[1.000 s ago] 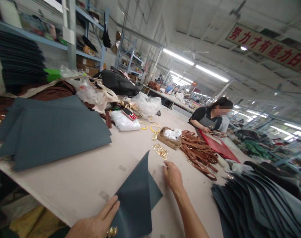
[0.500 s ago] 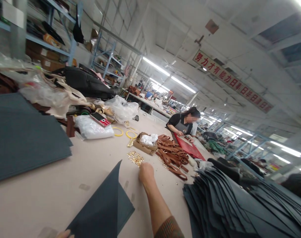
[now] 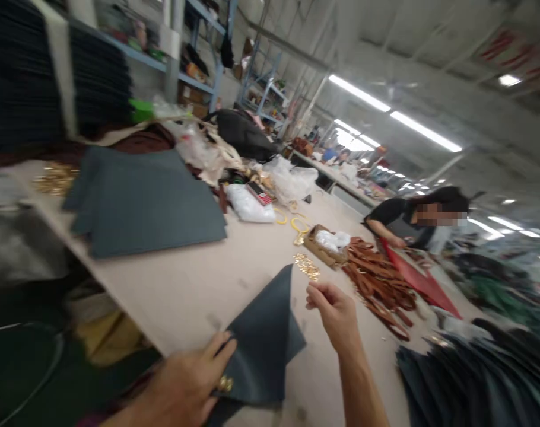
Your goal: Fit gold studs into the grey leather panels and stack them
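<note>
My left hand (image 3: 187, 376) is closed on the edge of a folded dark blue-grey leather-like panel (image 3: 263, 338). Small gold fittings (image 3: 225, 384) show on the panel beside its fingers. Over the table, my right hand (image 3: 334, 311) has its fingers pinched together, just in front of a small heap of gold metal pieces (image 3: 306, 267). Whatever sits between those fingertips, if anything, is too small and blurred to name. The panel's raised corner points toward the heap.
A stack of dark panels (image 3: 149, 201) lies left, with gold pieces (image 3: 56, 178) behind it. Brown straps (image 3: 377, 284), a cardboard box (image 3: 326, 249), yellow tape rings (image 3: 299, 224) and a phone (image 3: 259, 193) lie farther back. Dark panels (image 3: 470, 373) fill the right. A co-worker (image 3: 399, 219) handles red material.
The view has swung left. My right hand has drawn back slightly from the gold heap toward the panel. More of my left hand now shows, along with the fittings on the panel.
</note>
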